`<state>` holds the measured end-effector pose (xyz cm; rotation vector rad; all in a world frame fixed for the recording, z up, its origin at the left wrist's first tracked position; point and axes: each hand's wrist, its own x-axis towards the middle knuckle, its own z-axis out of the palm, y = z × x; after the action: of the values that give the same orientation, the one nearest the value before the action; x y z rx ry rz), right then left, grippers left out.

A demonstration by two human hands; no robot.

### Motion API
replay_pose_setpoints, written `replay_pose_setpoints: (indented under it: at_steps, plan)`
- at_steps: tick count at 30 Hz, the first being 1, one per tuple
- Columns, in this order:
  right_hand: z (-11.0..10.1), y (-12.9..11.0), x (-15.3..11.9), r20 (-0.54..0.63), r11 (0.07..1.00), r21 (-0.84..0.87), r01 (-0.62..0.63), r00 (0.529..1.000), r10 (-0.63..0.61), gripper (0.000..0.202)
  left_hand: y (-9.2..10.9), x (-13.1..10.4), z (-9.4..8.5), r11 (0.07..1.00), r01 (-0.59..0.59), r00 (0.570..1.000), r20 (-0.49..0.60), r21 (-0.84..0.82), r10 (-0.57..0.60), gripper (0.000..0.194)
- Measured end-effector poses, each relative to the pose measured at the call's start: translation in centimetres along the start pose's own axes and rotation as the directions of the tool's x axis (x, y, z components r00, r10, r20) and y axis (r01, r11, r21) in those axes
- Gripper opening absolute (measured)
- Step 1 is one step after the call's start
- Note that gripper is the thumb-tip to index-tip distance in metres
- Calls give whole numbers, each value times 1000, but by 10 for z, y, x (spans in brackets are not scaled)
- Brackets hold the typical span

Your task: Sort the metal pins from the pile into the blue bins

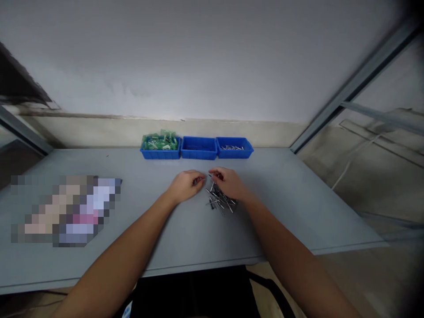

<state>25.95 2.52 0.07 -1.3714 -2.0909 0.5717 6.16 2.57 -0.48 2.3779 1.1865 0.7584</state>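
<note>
A loose pile of thin shiny metal rods lies on the grey table, some with dark ends. Over the far side of this heap is my right hand, its thumb and index finger pinched around a small dark-tipped piece. Just left of the pile, my left hand rests near the tabletop with its fingertips closed together. Whatever sits in that pinch is too small to make out. The fingertips of both hands face each other, a narrow gap apart.
Three blue bins stand in a row by the wall: a left bin with green-and-white packets, a middle bin, and a right bin holding small metal pieces. A blurred-out item lies at left. Metal frame posts flank the table.
</note>
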Motion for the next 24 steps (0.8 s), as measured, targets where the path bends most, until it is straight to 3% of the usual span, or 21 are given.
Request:
replay_pose_setpoints:
  at_steps: [5,11,15,19,24]
  plan:
    - [0,1,0,65,998,-17,59,996,-58,22,5,-1,-1,1000,-25,1000,9,1,25,20]
    - [-4,-6,-3,137,998,-64,13,991,-4,12,2,-1,1,999,-22,999,28,23,22,19]
    - [-8,-5,-2,53,999,-46,13,999,-11,11,0,-1,4,999,-36,999,0,8,36,18]
    - [-9,-3,0,-52,989,123,-80,995,87,12,3,-1,5,999,-37,998,-53,-6,36,20]
    - [-9,-6,1,-45,887,429,-172,977,211,14,6,-2,8,994,-98,984,-156,-39,91,24]
